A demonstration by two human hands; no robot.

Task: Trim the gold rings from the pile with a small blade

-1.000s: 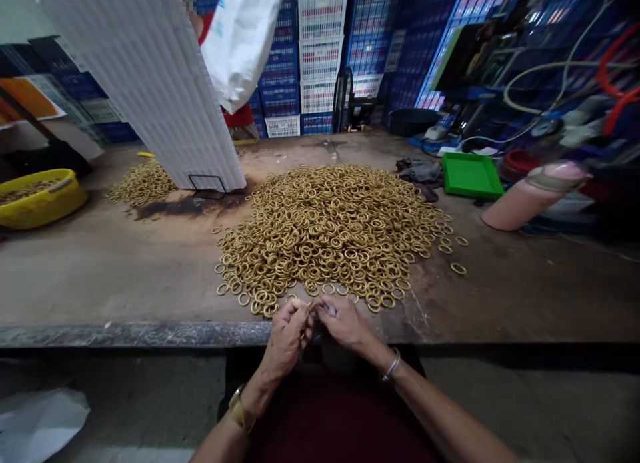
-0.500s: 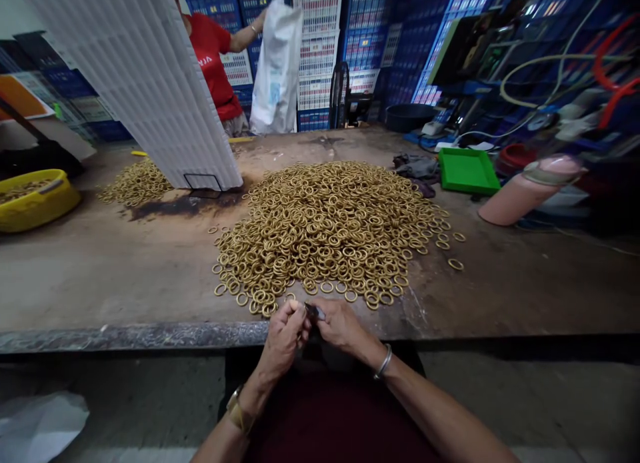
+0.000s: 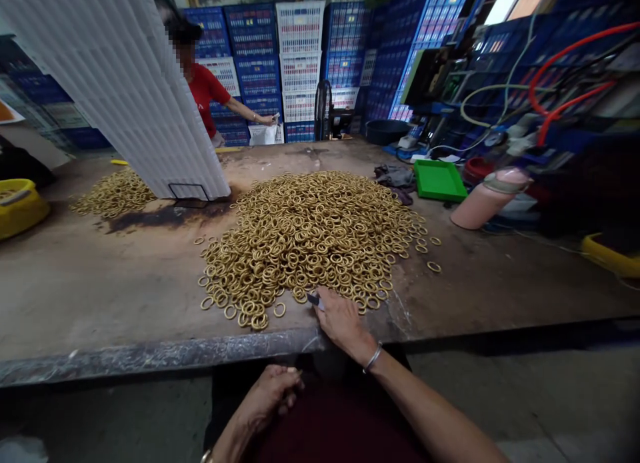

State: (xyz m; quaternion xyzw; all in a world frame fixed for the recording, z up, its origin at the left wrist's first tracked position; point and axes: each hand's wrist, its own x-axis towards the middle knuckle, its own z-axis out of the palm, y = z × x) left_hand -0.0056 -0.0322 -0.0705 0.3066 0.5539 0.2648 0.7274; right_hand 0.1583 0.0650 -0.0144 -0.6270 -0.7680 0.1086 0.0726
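Note:
A wide heap of gold-coloured rings (image 3: pixel 320 230) lies on the wooden table (image 3: pixel 125 276). At its front edge my right hand (image 3: pixel 343 320) grips a small dark-bladed tool (image 3: pixel 315 300), the fingertips close to the nearest rings. One loose ring (image 3: pixel 279 310) lies left of the tool. Below the table's front edge, over my lap, my left hand (image 3: pixel 274 391) is closed, thumb against the fingers; whatever it holds is too small to make out.
White corrugated panel (image 3: pixel 145 103) leans over the table, a smaller ring pile (image 3: pixel 120 191) beside it. Green tray (image 3: pixel 440 180), pink cylinder (image 3: pixel 490 198) and a machine with hoses stand right; yellow basin (image 3: pixel 20 206) left. Beyond, a person in red (image 3: pixel 207 93) holds a white bag (image 3: pixel 265 134).
My hands have parted: the left dropped below the table edge, the right stayed by the heap with the tool. The person behind lowered the white bag. The view has shifted.

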